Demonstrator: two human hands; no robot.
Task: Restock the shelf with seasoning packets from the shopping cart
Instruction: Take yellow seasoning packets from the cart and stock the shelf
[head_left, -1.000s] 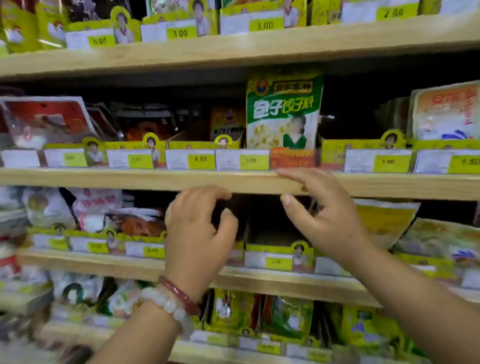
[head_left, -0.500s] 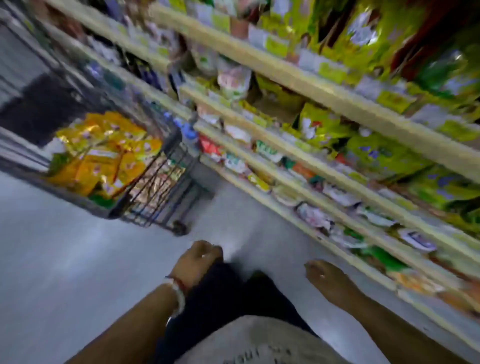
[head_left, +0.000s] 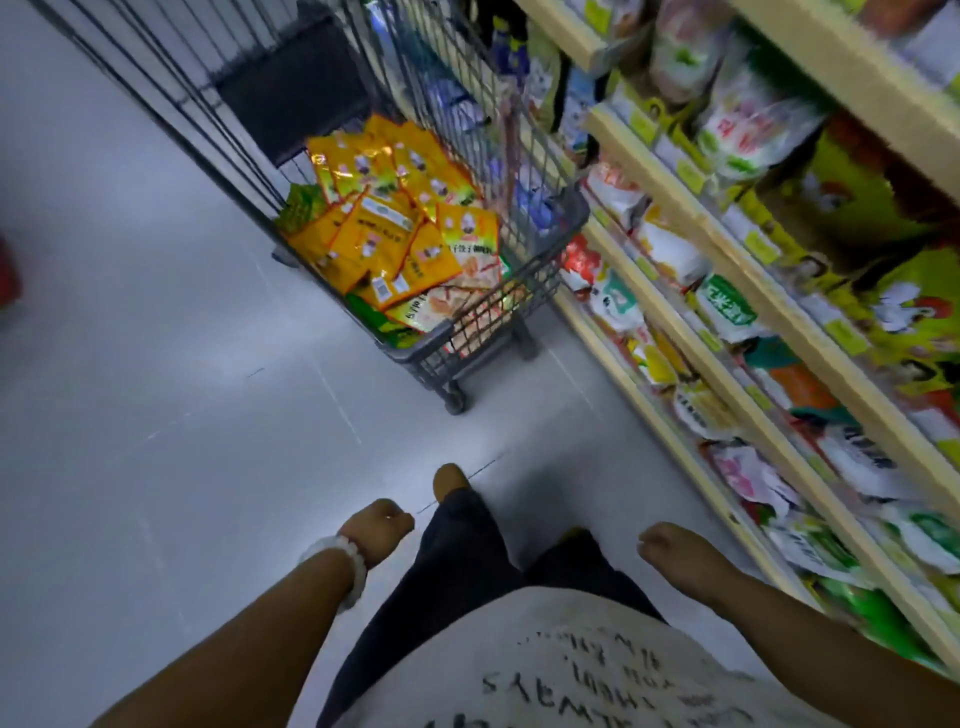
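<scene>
— What's underfoot here?
— A smooth pale grey floor (head_left: 156, 415), faintly glossy, crossed by thin seam lines and a few dark scuff marks.
— How is it lit?
— Dimly. One brighter patch lies on the floor near the middle of the view, and the edges fall darker.
— Anything at the far left?
— A red shape (head_left: 8, 280) at the frame's edge, too blurred to identify.
— And the top left?
— Only more of the same grey floor.

1. A pale grey floor (head_left: 156, 395) filled the left side, scored by thin seam lines.
2. A blurred red object (head_left: 8, 275) sat at the left edge.
3. A white beaded bracelet (head_left: 340, 564) circled one wrist.
4. Dark trousers (head_left: 457, 561) and a white printed shirt (head_left: 571, 670) showed below.
</scene>
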